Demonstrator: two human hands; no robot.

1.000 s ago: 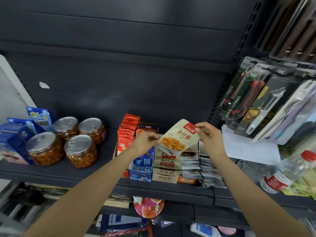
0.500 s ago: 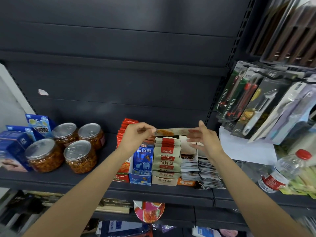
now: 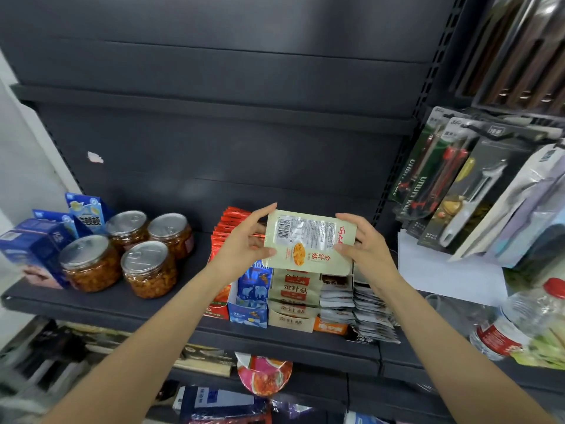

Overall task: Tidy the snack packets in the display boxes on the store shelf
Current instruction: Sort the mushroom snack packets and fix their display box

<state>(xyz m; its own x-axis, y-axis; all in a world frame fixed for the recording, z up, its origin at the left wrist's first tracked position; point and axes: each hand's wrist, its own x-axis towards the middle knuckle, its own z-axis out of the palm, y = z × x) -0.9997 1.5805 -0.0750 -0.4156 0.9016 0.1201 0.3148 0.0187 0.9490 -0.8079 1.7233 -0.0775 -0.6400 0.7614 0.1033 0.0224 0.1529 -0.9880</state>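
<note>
Step in hand: turning one snack packet (image 3: pixel 308 241) before refiling. It is held between both hands, back side and barcode showing, print inverted. The left hand (image 3: pixel 244 241) and right hand (image 3: pixel 365 247) pinch its ends. Next: rotate upright, slot into the beige box (image 3: pixel 292 321) below.

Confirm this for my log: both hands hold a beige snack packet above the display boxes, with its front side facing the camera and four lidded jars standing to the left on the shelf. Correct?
Not quite. The head view shows the beige snack packet with its back side toward the camera: the barcode and printed text panel show. The rest stands: the left hand and right hand hold it above the display boxes, and four lidded jars stand to the left on the shelf.
</note>
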